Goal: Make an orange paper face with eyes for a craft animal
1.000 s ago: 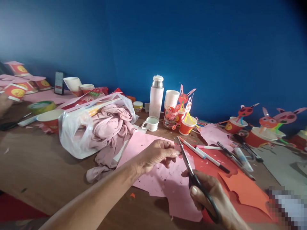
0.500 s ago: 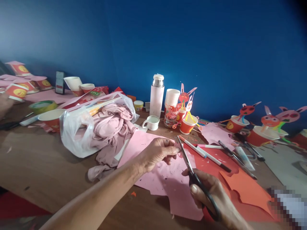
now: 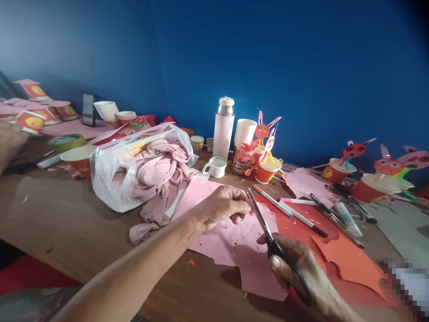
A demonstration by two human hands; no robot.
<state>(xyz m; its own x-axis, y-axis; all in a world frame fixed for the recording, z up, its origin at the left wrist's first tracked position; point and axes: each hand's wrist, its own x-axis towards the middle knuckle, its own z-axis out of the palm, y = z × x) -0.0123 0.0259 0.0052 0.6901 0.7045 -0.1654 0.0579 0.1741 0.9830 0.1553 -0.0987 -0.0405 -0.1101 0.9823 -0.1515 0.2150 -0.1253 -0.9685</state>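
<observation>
My left hand (image 3: 225, 206) is closed in a pinch on a small pinkish piece of paper, mostly hidden by the fingertips. In my right hand (image 3: 296, 264) are black-handled scissors (image 3: 262, 219), with fingers through the loops. Their blades point up and away, nearly together, right beside the left fingertips. Under both hands lies a cut sheet of pink paper (image 3: 221, 243), strewn with tiny scraps. Red paper (image 3: 281, 221) and an orange cut-out sheet (image 3: 348, 264) are to the right, with several markers (image 3: 303, 218) on the red.
A plastic bag (image 3: 110, 188) with pink cloth (image 3: 164, 165) stands left of centre. Behind are a white mug (image 3: 217, 167), a thermos (image 3: 223, 134) and stacked paper cups (image 3: 246, 129). Rabbit-faced cups (image 3: 268, 172) line the back. Another person's hand (image 3: 11, 143) shows at far left.
The view has shifted slightly, so the table's things appear a little further right, those at the back also higher. Both hands keep nearly the same pose, paper and scissors still held.
</observation>
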